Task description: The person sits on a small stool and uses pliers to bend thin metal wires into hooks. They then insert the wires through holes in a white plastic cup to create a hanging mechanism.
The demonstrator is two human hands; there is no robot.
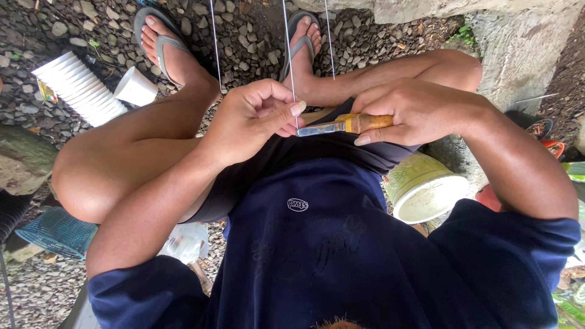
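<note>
While the left hand [253, 119] pinches the thin wire [290, 73] | right hand [414, 109] grips knife [341, 125] tight | keep blade off thumb.

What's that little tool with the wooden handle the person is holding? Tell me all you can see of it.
The knife has a yellowish-brown wooden handle and a short, flat, dull grey metal blade. It lies roughly level across the lap, blade pointing toward the left hand. The right hand wraps the handle, hiding its end. The blade tip meets a thin pale strand pinched by the left hand's fingers.
</note>
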